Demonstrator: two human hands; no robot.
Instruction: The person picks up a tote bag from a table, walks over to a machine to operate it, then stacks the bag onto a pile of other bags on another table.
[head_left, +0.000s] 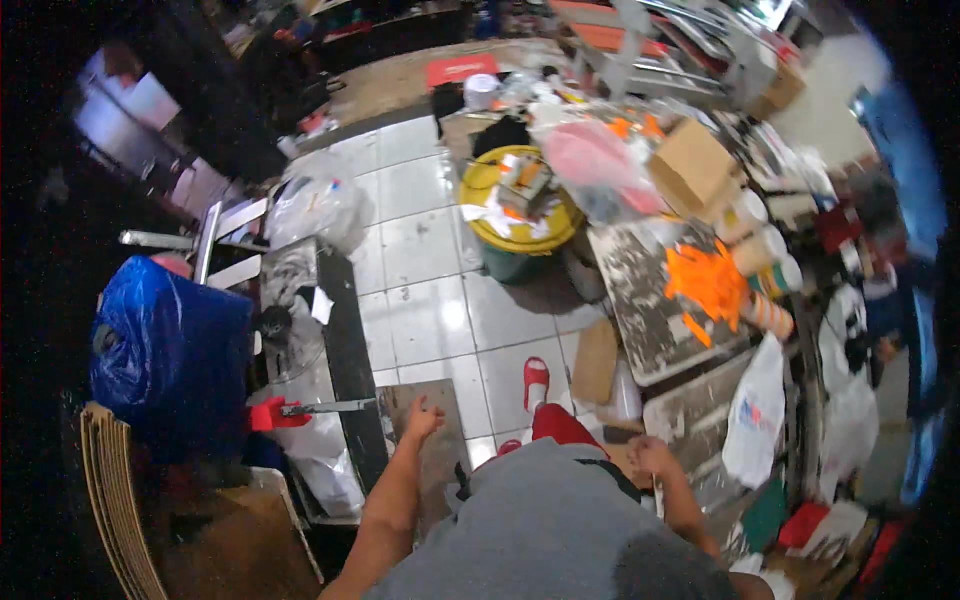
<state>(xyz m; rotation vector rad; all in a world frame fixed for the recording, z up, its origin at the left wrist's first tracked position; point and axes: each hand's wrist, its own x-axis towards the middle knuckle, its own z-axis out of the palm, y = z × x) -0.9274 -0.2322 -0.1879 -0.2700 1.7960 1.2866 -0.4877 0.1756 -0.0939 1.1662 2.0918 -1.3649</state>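
My left hand (425, 420) hangs with its fingers apart and nothing in it, above a flat grey-brown board or panel (421, 480). To its left, a clamp-like tool with a red handle (279, 414) and a grey metal bar (334, 406) lies across the edge of a low bench (349, 337). My right hand (651, 456) is by my right side, close to a worn, light-coloured panel (694, 416). Its fingers look curled, but blur hides whether anything is in them. My foot in a red sandal (535, 381) stands on the white tiled floor (427, 315).
Ahead stands a green bin with a yellow rim (487, 244), heaped with scraps. Right of it, orange pieces (705, 281) lie on a stained tabletop (637, 315) near a cardboard box (694, 165). A blue plastic-wrapped bundle (176, 352) and stacked cardboard sheets (112, 487) stand at left.
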